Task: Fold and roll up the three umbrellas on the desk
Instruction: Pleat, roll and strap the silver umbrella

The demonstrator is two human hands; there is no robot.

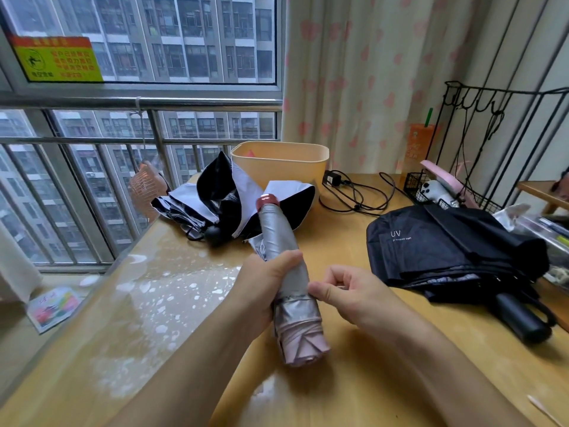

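Over the glossy wooden desk (354, 241), the left hand (264, 282) is gripping a rolled silver umbrella (278, 229); the right hand (351, 292) is pinching its thin strap (340, 286).

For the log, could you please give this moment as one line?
left hand: grips silver umbrella | right hand: pinches it mid-length | white umbrella, black umbrella: unrolled

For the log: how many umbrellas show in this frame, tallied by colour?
silver umbrella: 1
lilac-and-black umbrella: 1
black umbrella: 1
Total: 3
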